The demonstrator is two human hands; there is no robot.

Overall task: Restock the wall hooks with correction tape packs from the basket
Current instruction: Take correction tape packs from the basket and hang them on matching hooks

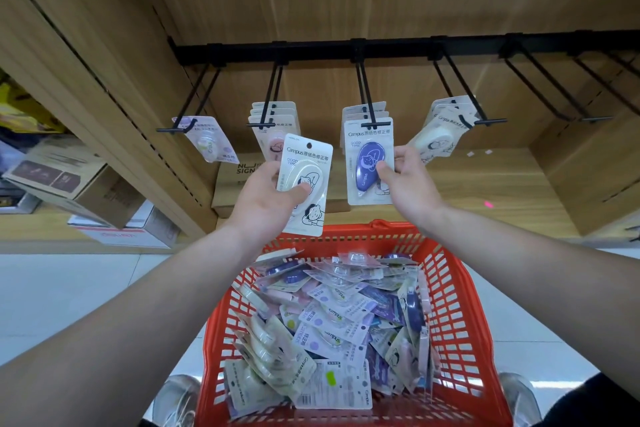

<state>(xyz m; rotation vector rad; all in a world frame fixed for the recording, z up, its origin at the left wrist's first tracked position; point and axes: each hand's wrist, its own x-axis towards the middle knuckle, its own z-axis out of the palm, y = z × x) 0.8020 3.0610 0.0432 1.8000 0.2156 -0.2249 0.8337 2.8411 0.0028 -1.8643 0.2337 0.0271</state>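
My left hand [266, 198] grips a white correction tape pack [304, 180], held upright in front of the second hook [268, 111], which carries a few pink packs. My right hand [408, 184] pinches the right edge of a blue correction tape pack [369, 163] that hangs at the front of the third hook [369, 107]. Below, a red basket [460, 305] holds several mixed packs. The first hook [188, 114] carries one purple pack and the fourth hook [467, 97] a few white packs.
A black rail [346, 47] on the wooden back wall carries the hooks; those at the far right [540, 90] are bare. Cardboard boxes [69, 177] sit on the lower shelf at left, and a flat box [235, 184] lies behind my hands. White floor tiles surround the basket.
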